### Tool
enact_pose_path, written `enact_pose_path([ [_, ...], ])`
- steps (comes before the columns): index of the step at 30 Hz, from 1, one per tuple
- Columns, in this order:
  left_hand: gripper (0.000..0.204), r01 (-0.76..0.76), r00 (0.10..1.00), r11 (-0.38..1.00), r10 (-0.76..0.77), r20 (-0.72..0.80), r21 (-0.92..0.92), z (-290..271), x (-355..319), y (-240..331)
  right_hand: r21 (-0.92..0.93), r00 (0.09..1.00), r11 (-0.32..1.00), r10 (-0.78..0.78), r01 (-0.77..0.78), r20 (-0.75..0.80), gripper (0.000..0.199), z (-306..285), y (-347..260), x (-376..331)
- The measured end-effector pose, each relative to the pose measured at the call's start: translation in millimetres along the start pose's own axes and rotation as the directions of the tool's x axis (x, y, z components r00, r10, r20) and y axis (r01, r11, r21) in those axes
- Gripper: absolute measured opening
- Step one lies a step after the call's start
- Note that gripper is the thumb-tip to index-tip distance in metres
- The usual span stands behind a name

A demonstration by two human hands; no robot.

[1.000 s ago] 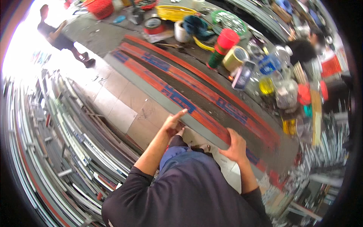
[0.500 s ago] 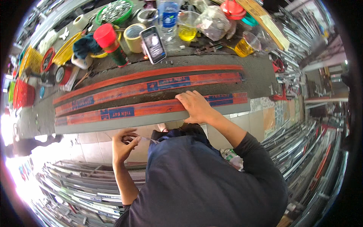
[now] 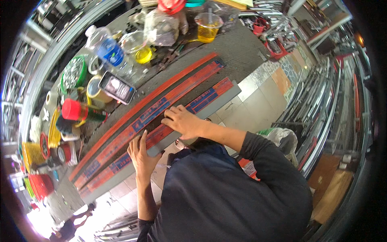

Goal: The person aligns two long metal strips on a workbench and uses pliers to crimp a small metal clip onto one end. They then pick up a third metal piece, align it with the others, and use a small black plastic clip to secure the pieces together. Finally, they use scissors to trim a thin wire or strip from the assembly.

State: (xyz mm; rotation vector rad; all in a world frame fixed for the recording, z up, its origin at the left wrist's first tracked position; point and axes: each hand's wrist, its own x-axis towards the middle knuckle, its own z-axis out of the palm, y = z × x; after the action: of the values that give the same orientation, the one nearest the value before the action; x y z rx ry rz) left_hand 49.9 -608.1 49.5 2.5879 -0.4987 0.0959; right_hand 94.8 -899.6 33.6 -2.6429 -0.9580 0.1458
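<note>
Three long bars with red-and-blue printed film lie side by side on the workbench. My right hand (image 3: 183, 122) grips the nearest bar (image 3: 169, 141), which has a bare grey side, with its fingers curled over the far edge. Farther left on that bar rests my left hand (image 3: 144, 156), its fingers stretched across the film and its thumb apart. A thin clear strip (image 3: 163, 165) shows by the left thumb; whether the hand touches it, I cannot tell. Behind lie the middle bar (image 3: 125, 139) and the far bar (image 3: 157, 90).
A phone (image 3: 117, 87) leans against a tape roll (image 3: 96, 89) beyond the bars. Nearby are a red-capped can (image 3: 82, 111), a water bottle (image 3: 109, 50), and cups of yellow liquid (image 3: 207, 33). Metal profiles (image 3: 322, 113) are stacked at right. A person (image 3: 68, 230) is at lower left.
My left hand has come up from in front of the bench onto the nearest bar. My right hand stays on that bar. The whole view has turned, so the bars now slant up to the right.
</note>
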Motion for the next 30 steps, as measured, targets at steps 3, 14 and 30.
enact_pose_path([
  [3,0.112,-0.038,0.999,0.999,0.038,0.018,0.015,3,8,-9,-0.006,0.999,1.0,0.023,-0.023,-0.037,0.105,4,1,-1],
  [14,0.107,-0.004,1.0,0.999,0.003,0.024,0.035,4,12,-6,0.173,0.98,0.985,0.046,-0.012,-0.193,0.091,-1,-4,-12],
  [30,0.101,-0.051,0.994,0.998,0.048,-0.097,-0.034,22,31,59,0.128,0.708,0.854,0.494,-0.504,-0.505,0.042,-42,147,145],
])
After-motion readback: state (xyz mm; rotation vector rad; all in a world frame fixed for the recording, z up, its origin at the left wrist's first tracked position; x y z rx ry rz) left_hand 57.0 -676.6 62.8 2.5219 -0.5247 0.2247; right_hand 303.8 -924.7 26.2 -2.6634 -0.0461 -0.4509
